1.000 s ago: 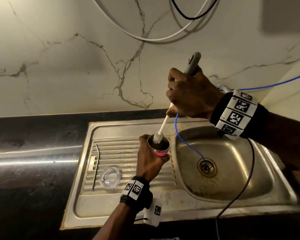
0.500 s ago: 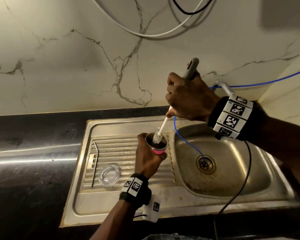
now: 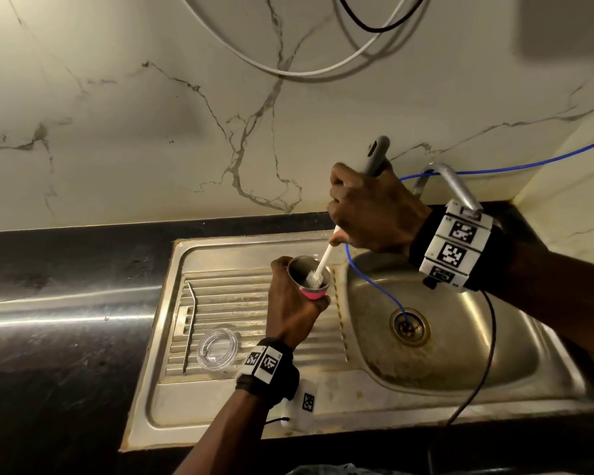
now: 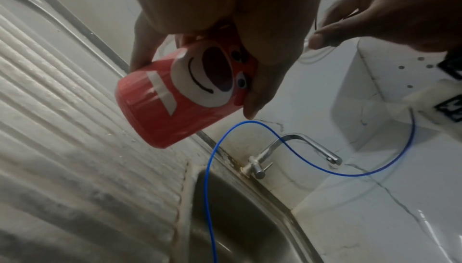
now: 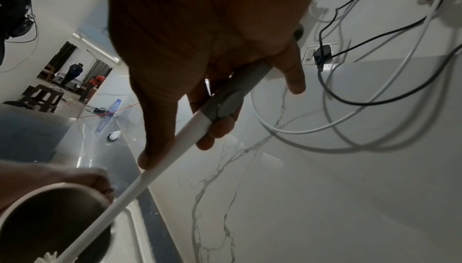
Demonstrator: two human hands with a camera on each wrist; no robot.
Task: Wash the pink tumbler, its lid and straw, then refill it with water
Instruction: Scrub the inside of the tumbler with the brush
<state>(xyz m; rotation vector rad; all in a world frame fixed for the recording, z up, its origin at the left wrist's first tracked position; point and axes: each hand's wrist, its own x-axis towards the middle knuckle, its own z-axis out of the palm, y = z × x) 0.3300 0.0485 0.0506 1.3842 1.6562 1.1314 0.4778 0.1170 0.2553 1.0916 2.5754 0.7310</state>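
While the straw (image 3: 190,325) and clear lid (image 3: 217,348) lie on the drainboard at 9 o'clock of the basin, left hand (image 3: 294,308) grips the pink tumbler (image 3: 312,293) w/ fingers wrapped; right hand (image 3: 374,209), at 1 o'clock, clenches the bottle brush (image 3: 318,269), bristles inside the tumbler.

A home kitchen is indicated by a steel sink (image 3: 515,341) with ribbed drainboard (image 3: 240,303) set in a dark counter (image 3: 48,337), a tap (image 4: 295,148) and marble-patterned wall (image 3: 151,132) (a furnished room is glimpsed beyond)
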